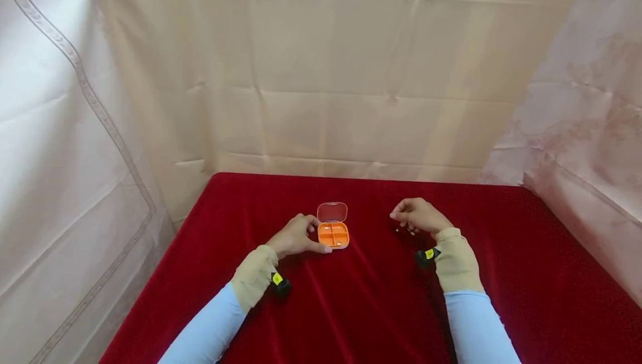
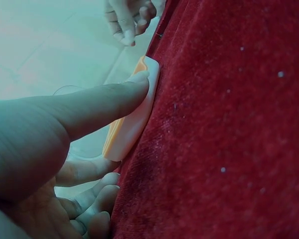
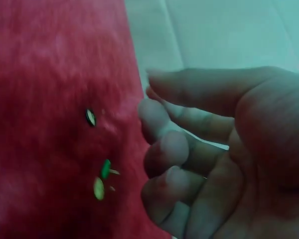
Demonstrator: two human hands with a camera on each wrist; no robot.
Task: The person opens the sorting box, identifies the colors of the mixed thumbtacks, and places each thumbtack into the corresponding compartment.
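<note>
Head view: left hand (image 1: 295,236) grips orange box (image 1: 333,235) toward table's (image 1: 271,197) far edge.
Likely light, stiff; take by sides. Right hand (image 1: 420,216): fingers curled, contents unclear.

The left hand (image 1: 295,237) is gripping just below centre, thumb extending, while the right hand (image 1: 421,216) (fingers curling!) is hovering right of centre.

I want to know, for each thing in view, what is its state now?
Orange box: open, small item inside, front right.
Clear lid: raised.
Left hand: pinches the box.
Right hand: curled; whether it holds anything is unclear.
Red cloth: slightly creased.
Three tacks: lying loose on the cloth.
</note>
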